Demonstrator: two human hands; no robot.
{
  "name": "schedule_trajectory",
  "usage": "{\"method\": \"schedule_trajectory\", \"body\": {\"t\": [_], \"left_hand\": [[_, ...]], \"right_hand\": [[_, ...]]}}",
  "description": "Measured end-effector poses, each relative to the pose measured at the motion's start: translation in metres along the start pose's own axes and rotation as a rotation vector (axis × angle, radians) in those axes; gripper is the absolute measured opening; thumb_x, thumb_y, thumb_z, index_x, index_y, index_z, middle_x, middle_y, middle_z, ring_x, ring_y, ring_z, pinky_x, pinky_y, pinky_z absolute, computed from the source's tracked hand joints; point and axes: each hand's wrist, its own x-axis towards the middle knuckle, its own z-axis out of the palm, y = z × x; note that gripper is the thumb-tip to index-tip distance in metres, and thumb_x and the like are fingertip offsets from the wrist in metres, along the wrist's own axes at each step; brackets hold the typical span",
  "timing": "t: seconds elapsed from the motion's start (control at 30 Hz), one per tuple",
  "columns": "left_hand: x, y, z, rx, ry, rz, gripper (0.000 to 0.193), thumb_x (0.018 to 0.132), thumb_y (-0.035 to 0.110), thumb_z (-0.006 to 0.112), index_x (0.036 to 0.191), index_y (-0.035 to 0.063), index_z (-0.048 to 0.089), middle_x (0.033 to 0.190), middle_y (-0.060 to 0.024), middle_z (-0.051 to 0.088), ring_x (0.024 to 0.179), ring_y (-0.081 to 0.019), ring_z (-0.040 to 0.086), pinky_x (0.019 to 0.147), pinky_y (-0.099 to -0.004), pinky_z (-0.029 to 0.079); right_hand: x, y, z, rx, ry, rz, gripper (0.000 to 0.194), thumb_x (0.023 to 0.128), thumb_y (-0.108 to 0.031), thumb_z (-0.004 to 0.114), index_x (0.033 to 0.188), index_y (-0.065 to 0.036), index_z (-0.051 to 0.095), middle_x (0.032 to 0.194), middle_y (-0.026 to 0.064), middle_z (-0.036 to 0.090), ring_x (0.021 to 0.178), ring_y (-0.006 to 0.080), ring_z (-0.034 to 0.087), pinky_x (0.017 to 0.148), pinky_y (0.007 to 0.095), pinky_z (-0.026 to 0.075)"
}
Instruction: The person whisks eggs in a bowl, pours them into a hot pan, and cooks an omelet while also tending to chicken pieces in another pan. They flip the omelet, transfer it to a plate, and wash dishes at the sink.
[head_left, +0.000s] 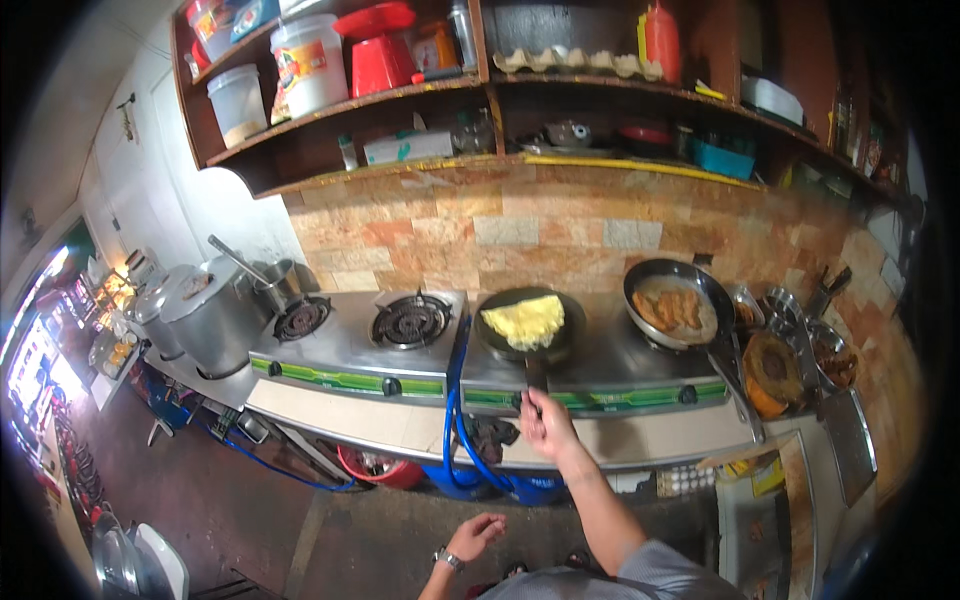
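Observation:
My right hand (550, 426) is closed around the dark handle of a frying pan (495, 349) on the right-hand gas stove. Folded in half, a yellow omelette (525, 322) lies in that pan. My left hand (480, 534), with a metal watch at the wrist, hangs low over the floor with bent fingers and holds nothing visible. To the right, a deeper pan (637, 277) holds several browned pieces frying in oil (665, 309). A long-handled metal utensil (739, 397) lies at the stove's right edge.
A second stove (352, 349) with bare burners stands left, beside large metal pots (214, 322). Blue hoses (452, 405) run down between the stoves. At right are a round wooden chopping block (772, 365) and metal containers (829, 345). Loaded shelves (420, 90) hang above.

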Motion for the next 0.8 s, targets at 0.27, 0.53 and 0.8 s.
{"method": "schedule_trajectory", "body": {"t": [0.27,0.53,0.8], "left_hand": [[0.004,0.004,0.009,0.064,-0.031,0.005,0.028,0.094,0.023,0.053,0.112,0.0020,0.059,0.095,-0.0037,0.064,0.087,-0.0104,0.060,0.075,-0.0252,0.048],[0.019,0.017,0.017,0.030,-0.027,0.038,0.028,0.094,0.024,0.053,0.110,0.0011,0.059,0.092,-0.0021,0.064,0.084,-0.0100,0.059,0.074,-0.0250,0.048],[0.041,0.037,0.026,0.089,-0.068,0.071,0.025,0.094,0.020,0.052,0.111,0.0017,0.058,0.089,-0.0001,0.062,0.081,-0.0092,0.057,0.071,-0.0239,0.046]], "right_hand": [[0.003,0.002,-0.005,0.055,0.041,0.037,0.015,0.092,-0.025,0.050,0.086,-0.011,0.052,0.051,-0.0022,0.038,0.036,0.0086,0.030,0.035,0.0241,0.023],[0.009,0.002,-0.003,0.072,-0.035,-0.008,0.020,0.093,-0.030,0.050,0.086,-0.012,0.052,0.056,-0.0039,0.041,0.040,0.0059,0.030,0.037,0.0225,0.024],[0.012,0.005,-0.012,0.122,0.003,0.021,0.020,0.093,-0.030,0.051,0.092,-0.010,0.054,0.056,-0.0041,0.041,0.040,0.0066,0.030,0.038,0.0212,0.025]]}}
